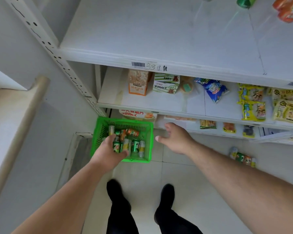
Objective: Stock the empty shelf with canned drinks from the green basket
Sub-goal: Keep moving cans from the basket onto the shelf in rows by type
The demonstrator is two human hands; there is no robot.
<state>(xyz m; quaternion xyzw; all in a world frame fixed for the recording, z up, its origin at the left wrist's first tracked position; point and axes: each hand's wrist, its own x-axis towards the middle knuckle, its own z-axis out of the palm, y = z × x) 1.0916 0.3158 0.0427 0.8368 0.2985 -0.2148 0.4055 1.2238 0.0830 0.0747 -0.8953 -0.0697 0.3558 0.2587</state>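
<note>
A green plastic basket (98,132) sits on the floor against the shelving, holding several cans: green ones (135,146), an orange one (132,132) and yellow-white ones. My left hand (109,152) reaches down into the basket, fingers spread over a green can (117,147); a closed grip is not visible. My right hand (175,138) hovers open to the right of the basket, holding nothing. The wide white top shelf (159,31) is mostly bare, with a green can (244,2) and an orange can (288,10) at its far right back.
Lower shelves carry snack boxes (137,84) and yellow packets (253,105). A few cans (242,157) lie on the tiled floor at the right. A perforated white upright (57,58) runs diagonally at left. My black shoes (115,188) stand below the basket.
</note>
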